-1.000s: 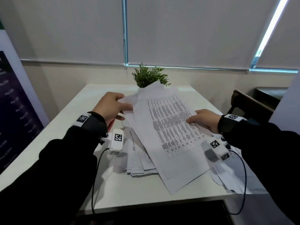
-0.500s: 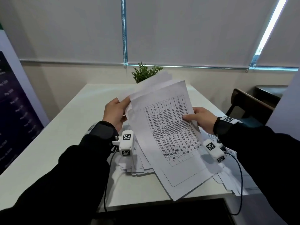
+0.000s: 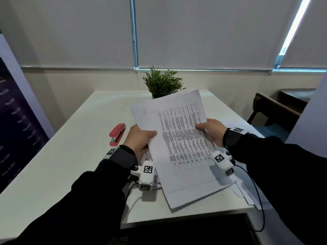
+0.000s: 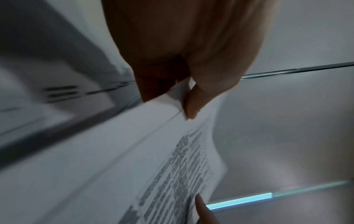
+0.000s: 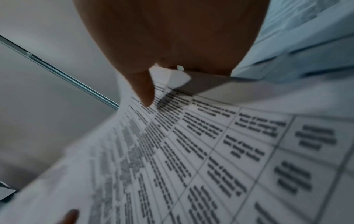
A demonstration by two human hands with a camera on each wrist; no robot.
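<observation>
Printed sheets [image 3: 178,137] lifted off the table [image 3: 74,156], left edge pinched by left hand [image 3: 140,138], right edge gripped by right hand [image 3: 213,130], stapler [image 3: 117,134] alongside.

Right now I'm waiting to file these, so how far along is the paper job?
Done: several sheets are gathered into one bundle. In hand: left hand and right hand pinch the sheets' side edges, not yet squared. Left: loose papers lie underneath, red stapler untouched.

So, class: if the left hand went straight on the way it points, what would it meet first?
The left hand grips the sheets; beyond them, probably the potted plant, depth unclear.
</observation>
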